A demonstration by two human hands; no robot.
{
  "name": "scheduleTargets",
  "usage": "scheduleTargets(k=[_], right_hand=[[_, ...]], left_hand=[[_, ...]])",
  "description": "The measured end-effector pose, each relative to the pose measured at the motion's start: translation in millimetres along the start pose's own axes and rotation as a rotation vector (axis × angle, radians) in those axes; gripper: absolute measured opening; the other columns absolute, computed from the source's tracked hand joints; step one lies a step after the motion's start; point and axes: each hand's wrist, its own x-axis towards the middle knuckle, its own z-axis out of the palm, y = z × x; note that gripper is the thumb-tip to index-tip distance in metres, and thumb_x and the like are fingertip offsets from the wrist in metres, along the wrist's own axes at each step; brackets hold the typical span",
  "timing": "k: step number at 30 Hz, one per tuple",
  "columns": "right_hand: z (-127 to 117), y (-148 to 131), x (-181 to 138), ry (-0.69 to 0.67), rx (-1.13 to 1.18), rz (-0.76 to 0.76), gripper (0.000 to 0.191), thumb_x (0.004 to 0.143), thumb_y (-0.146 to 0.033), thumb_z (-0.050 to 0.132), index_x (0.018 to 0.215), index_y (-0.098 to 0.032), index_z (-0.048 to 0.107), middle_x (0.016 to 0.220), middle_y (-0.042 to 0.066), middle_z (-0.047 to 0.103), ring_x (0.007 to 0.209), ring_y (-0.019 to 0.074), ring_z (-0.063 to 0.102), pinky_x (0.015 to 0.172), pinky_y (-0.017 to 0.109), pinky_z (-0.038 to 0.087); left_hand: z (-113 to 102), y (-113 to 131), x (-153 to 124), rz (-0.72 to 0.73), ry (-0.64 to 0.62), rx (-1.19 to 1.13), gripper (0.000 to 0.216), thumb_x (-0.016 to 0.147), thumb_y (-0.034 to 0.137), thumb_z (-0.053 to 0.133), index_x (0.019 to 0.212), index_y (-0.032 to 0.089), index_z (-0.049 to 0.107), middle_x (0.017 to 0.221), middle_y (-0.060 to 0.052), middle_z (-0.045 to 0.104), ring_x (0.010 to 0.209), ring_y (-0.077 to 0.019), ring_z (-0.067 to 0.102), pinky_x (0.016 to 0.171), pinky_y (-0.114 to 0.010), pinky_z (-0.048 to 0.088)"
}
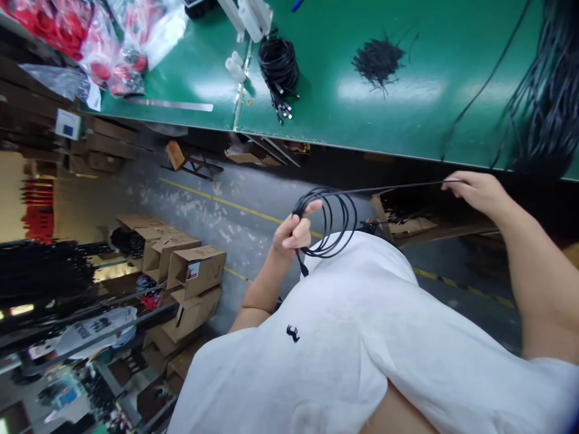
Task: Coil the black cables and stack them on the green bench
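Note:
A black cable (346, 211) hangs in several loose loops from my left hand (295, 232), whose fingers are closed around one side of the coil. Just below that hand dangles the cable's connector end. Off to the right, my right hand (473, 188) pinches the same cable, and the stretch between the two hands is nearly straight. Both hands are in front of the green table's near edge (344, 144), over my white shirt and the floor.
On the green table lie a bundle of coiled cables (278, 63), a pile of short black ties (379, 62), a heap of long black cables (549, 102), a metal ruler (181, 106) and bagged red items (102, 51). Cardboard boxes (199, 271) stand on the floor at left.

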Motion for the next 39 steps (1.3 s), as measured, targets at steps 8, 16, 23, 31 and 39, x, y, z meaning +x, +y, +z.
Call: scheduleTargets(k=[8, 16, 23, 31, 39], right_hand=[[0, 86, -35, -0.074, -0.127, 0.263, 0.039, 0.076, -0.066, 0.065, 0.083, -0.027, 0.064, 0.078, 0.009, 0.068, 0.072, 0.0272, 0.060, 0.067, 0.039, 0.043], [42, 54, -47, -0.251, -0.503, 0.007, 0.028, 0.091, -0.045, 0.048, 0.086, -0.023, 0.065, 0.092, 0.014, 0.074, 0.071, 0.0282, 0.067, 0.056, 0.033, 0.041], [38, -115, -86, -0.310, -0.134, -0.771, 0.037, 0.103, -0.046, 0.038, 0.092, -0.024, 0.066, 0.078, 0.004, 0.069, 0.068, 0.0176, 0.064, 0.061, 0.028, 0.040], [-3, -110, -4, -0.044, -0.086, -0.558, 0.042, 0.094, -0.058, 0.051, 0.087, -0.022, 0.071, 0.083, 0.004, 0.072, 0.075, 0.0183, 0.064, 0.070, 0.029, 0.042], [1, -27, 1, 0.094, -0.244, -0.250, 0.019, 0.088, -0.036, 0.072, 0.092, -0.018, 0.072, 0.095, 0.011, 0.073, 0.079, 0.0167, 0.059, 0.077, 0.031, 0.041]], left_hand=[[-6, 22, -10, 0.336, 0.219, -0.051, 0.033, 0.105, 0.040, 0.039, 0.126, 0.033, 0.062, 0.069, 0.005, 0.065, 0.043, -0.0012, 0.051, 0.044, -0.010, 0.033], [-8, 40, -10, 0.440, 0.247, -0.087, 0.035, 0.107, 0.035, 0.038, 0.134, 0.031, 0.059, 0.048, 0.012, 0.044, 0.030, -0.0007, 0.037, 0.039, -0.009, 0.033], [-8, -14, 34, 0.023, 0.014, 0.223, 0.027, 0.092, 0.036, 0.067, 0.103, 0.012, 0.068, 0.094, -0.011, 0.078, 0.086, -0.0195, 0.076, 0.083, -0.030, 0.059], [9, -36, 12, -0.290, -0.447, 0.252, 0.041, 0.083, 0.051, 0.073, 0.090, 0.011, 0.072, 0.035, 0.008, 0.038, 0.026, -0.0058, 0.031, 0.033, -0.018, 0.031], [7, -17, -1, -0.210, -0.135, 0.009, 0.048, 0.102, 0.048, 0.040, 0.133, 0.020, 0.064, 0.034, 0.013, 0.022, 0.019, -0.0055, 0.004, 0.024, -0.019, 0.009]])
